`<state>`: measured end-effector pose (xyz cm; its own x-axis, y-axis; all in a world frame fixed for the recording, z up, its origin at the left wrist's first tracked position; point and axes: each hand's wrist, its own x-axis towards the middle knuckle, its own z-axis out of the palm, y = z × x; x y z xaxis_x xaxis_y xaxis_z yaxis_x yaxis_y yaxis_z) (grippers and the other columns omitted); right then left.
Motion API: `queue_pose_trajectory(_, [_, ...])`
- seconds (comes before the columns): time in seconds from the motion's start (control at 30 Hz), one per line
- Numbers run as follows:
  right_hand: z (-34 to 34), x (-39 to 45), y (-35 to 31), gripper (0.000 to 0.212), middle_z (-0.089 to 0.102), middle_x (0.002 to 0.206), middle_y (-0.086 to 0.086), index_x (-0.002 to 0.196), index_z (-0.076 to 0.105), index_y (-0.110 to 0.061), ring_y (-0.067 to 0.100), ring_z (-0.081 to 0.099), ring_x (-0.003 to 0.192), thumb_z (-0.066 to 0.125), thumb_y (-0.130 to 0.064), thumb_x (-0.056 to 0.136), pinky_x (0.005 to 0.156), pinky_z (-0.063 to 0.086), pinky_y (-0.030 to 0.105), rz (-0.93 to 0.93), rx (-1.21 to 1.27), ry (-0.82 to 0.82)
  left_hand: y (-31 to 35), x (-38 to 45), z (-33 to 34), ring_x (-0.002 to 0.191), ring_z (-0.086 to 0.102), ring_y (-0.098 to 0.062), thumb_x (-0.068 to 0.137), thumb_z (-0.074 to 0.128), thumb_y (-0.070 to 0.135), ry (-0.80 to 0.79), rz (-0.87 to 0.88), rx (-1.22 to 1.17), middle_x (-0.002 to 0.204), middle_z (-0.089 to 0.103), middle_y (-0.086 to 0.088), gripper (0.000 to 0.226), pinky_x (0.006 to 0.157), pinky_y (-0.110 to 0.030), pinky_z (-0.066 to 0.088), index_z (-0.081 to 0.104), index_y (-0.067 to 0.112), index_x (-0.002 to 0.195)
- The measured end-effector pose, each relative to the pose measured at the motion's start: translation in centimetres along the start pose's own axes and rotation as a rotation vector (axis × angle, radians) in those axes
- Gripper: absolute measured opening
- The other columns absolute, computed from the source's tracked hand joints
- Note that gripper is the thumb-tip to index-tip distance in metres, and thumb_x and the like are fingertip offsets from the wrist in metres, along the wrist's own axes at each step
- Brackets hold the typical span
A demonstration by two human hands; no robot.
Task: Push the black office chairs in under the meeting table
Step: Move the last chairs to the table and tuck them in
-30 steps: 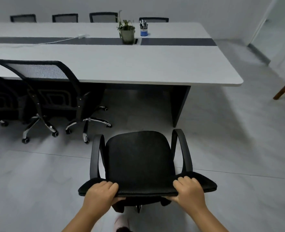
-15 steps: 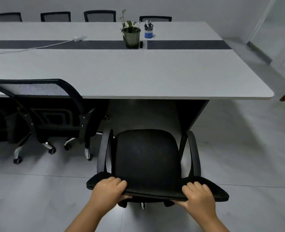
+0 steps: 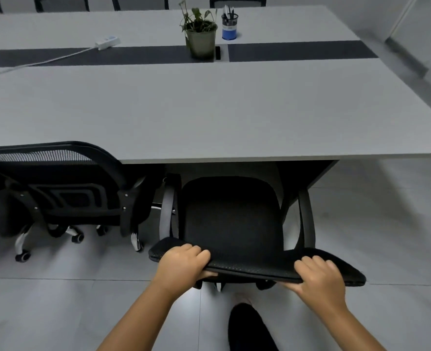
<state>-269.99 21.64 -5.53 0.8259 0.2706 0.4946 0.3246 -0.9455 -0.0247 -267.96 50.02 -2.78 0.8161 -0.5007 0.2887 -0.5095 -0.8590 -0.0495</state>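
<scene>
Both hands, left hand and right hand, clasp the black office chair's backrest; the counter edge lies straight ahead of them.

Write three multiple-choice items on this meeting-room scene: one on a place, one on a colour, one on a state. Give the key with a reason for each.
1. Where does the potted plant stand?
A. On the table's dark centre strip
B. On the floor
C. On a chair seat

2. What colour is the pen holder beside the plant?
A. Red
B. Blue
C. Yellow

3. How is the chair in front being held?
A. By one hand on an armrest
B. Not held
C. By both hands on top of its backrest

Key: 1 A, the pot sits on the strip. 2 B, its lower body is blue. 3 C, the left hand and the right hand each grip the backrest's upper edge.
</scene>
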Motion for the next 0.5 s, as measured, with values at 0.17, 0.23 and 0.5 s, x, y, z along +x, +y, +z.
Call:
queue_pose_trajectory(0.17, [2.7, 5.2, 2.2, 0.055, 0.04, 0.042, 0.001, 0.043, 0.046, -0.011, 0.019, 0.04, 0.038, 0.045, -0.062, 0.065, 0.052, 0.014, 0.029, -0.045, -0.034, -0.091, -3.0, 4.6, 1.5, 0.037, 0.044, -0.007, 0.068, 0.032, 0.061, -0.048, -0.022, 0.008, 0.042, 0.046, 0.009, 0.046, 0.033, -0.014, 0.029, 0.052, 0.024, 0.048])
queue_pose_trajectory(0.23, [3.5, 6.9, 3.1, 0.049, 0.04, 0.041, 0.0, 0.043, 0.047, -0.012, 0.019, 0.04, 0.037, 0.047, -0.058, 0.061, 0.052, 0.015, 0.029, -0.043, -0.044, -0.117, -3.7, 6.5, 1.9, 0.037, 0.044, -0.006, 0.068, 0.031, 0.062, -0.06, -0.023, 0.013, 0.042, 0.046, 0.01, 0.047, 0.033, -0.014, 0.028, 0.053, 0.025, 0.048])
queue_pose_trajectory(0.5, [5.1, 9.3, 5.3, 0.05, 0.038, 0.04, -0.002, 0.042, 0.044, -0.014, 0.016, 0.039, 0.037, 0.049, -0.059, 0.062, 0.053, 0.017, 0.027, -0.01, -0.018, -0.137, -5.7, 10.9, 3.5, 0.037, 0.044, -0.006, 0.077, 0.025, 0.065, -0.025, 0.059, 0.02, 0.042, 0.046, 0.01, 0.057, 0.033, -0.016, 0.028, 0.052, 0.024, 0.047])
